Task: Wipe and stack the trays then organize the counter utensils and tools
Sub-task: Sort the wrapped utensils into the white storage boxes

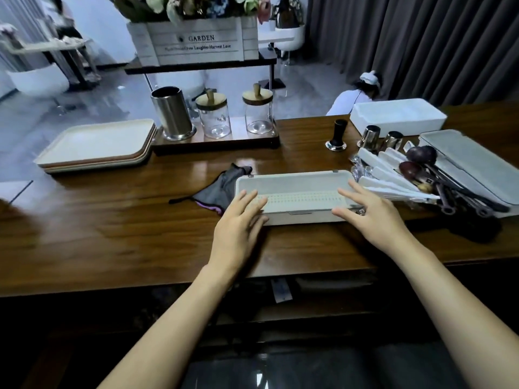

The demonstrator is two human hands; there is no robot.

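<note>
A: Where are the hands?

B: Nearest of all, at the near edge of the white box, which sits mid-counter. The left hand lies over the box's near left corner, and the right hand lies over its near right end.

A: And the grip of each?

B: Each grip is wide open, with fingers straight and spread and nothing held. I cannot tell whether the fingertips press on the rim or hover just above it.

A: What does the box show inside?

B: A pale floor with rows of small slots.

A: And beside it?

B: A crumpled grey cloth with a purple hem touches its left end. Just right of the box is a heap of utensils: white handles fanned out, dark spoons and a few wrenches. They lie partly on a flat grey lid farther right of the box.

A: The trays?

B: The stack of trays is beyond the box and well to its left. A cream one is on top, with brownish rims below.

A: Farther back?

B: Straight beyond the box is a dark wooden stand carrying a steel canister and two glass jars with wooden lids. Beyond the box's right end a black tamper stands upright. Then come two steel cups and a deeper white bin. Farthest beyond the box, and higher, is a white crate of flowers marked GARDEN
</note>
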